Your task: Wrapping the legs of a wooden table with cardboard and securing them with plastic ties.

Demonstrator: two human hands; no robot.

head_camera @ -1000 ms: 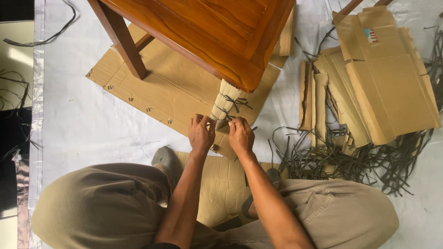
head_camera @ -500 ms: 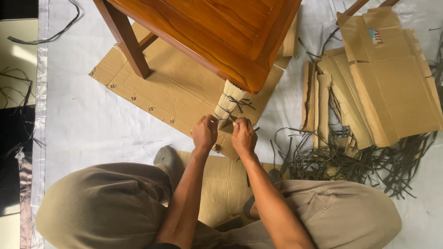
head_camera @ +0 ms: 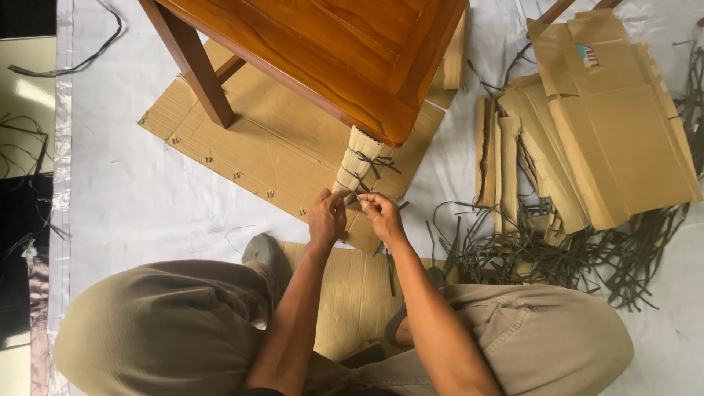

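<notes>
A wooden table (head_camera: 345, 51) stands on a flat cardboard sheet (head_camera: 249, 139). Its near leg is wrapped in corrugated cardboard (head_camera: 357, 163), bound by dark plastic straps. My left hand (head_camera: 326, 218) and my right hand (head_camera: 381, 215) meet at the foot of that wrapped leg. Both pinch the ends of a thin dark strap (head_camera: 353, 195) that runs around the wrap's lower end. The fingertips hide the strap's knot.
A stack of folded cardboard pieces (head_camera: 609, 125) lies on the white floor sheet at the right. A heap of loose dark straps (head_camera: 543, 249) spreads below it. My bent knees and a cardboard piece (head_camera: 356, 293) fill the foreground. Another table leg (head_camera: 192, 62) stands at the left.
Both hands have closed in toward each other at the wrap's lower end, the right hand turning palm-up as the fingers work the strap.
</notes>
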